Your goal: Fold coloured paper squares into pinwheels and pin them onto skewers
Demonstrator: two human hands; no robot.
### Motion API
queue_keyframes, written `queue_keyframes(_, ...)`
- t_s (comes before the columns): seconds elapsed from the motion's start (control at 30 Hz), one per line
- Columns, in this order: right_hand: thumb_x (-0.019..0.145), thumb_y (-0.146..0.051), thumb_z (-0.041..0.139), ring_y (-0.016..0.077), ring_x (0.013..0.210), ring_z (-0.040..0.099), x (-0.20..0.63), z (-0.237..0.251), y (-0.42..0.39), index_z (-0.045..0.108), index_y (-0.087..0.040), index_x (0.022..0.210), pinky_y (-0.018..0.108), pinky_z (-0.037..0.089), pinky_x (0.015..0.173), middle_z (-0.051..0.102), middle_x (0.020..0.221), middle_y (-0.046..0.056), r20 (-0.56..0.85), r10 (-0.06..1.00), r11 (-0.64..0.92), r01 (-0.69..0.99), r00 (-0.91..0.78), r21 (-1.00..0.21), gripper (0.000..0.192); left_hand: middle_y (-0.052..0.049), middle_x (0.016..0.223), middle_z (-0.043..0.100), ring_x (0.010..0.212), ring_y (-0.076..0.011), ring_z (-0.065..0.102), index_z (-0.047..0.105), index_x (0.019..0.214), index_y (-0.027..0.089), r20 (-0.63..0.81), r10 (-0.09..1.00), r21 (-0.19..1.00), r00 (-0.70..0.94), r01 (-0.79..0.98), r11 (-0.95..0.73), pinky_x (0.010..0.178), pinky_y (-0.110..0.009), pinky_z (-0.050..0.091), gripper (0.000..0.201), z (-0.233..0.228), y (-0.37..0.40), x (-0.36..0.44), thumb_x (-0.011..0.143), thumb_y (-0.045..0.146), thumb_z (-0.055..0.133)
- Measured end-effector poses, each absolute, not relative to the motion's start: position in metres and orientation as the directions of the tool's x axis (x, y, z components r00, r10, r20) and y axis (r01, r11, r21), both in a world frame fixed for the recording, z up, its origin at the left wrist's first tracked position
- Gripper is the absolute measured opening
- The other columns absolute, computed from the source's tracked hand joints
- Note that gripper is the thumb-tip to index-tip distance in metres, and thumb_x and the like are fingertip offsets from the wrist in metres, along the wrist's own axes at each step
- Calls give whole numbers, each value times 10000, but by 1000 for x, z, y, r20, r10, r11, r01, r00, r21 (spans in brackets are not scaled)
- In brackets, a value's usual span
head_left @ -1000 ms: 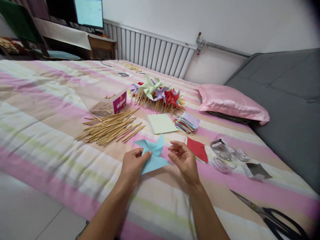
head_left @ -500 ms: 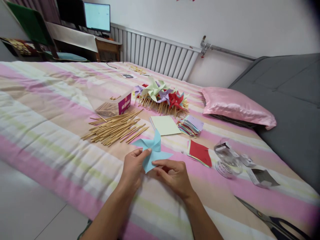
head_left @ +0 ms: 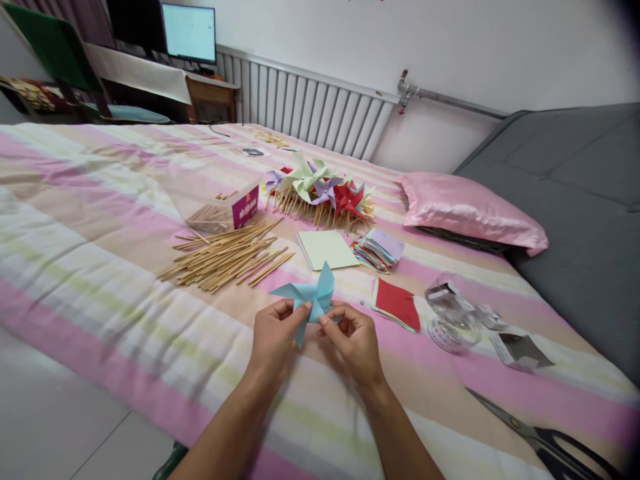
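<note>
One light-blue paper pinwheel is pinched in both our hands above the striped bed, as we see it in the head view. Our left hand presses a thumb on the paper near the middle of the folds, while our right hand nips the right side between thumb and bent fingers; the fingertips beneath the paper are hidden from us. Pointed blades stick out to the left, upward and down toward us.

Just beyond our hands, we see a pale green stack of paper, with a fanned pile of colored sheets beside it. To the left, loose wooden sticks lie spread in front of a clear plastic box that holds more of them. Behind the papers, a cluster of pinwheels on sticks shows green, purple and red blades.

On our right, a red sheet tops a small pile, near a clear container and an opened small box. Black-handled scissors lie nearest us, and a pink pillow rests by the gray headboard.
</note>
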State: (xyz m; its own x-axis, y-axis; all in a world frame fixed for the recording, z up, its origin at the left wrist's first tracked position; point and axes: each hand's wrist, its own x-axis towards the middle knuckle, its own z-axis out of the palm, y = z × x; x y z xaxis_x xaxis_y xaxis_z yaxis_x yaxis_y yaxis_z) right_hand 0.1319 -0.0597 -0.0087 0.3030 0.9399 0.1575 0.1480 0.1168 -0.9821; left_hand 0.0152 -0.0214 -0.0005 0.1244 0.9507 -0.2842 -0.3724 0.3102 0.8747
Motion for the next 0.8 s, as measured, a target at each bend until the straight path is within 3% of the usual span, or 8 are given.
queue_keyframes(0.23,725,-341,681,77,469,471,133,-11,-58,604,-154,597,222,380,462,652,721,46,126,929,76,154,348,-985,240,23,522,577,476,-84,466,658,602,134,-258,955,895,143,-337,292,471,-197,342,208,-3,-21,15,590,318,754)
queue_keyframes(0.8,704,-338,704,157,690,598,136,-13,-56,655,-165,575,247,442,560,674,873,76,176,918,105,212,355,-972,221,9,544,609,513,-96,483,680,576,140,-149,982,966,116,-194,170,503,-200,342,205,-2,-21,14,616,331,744)
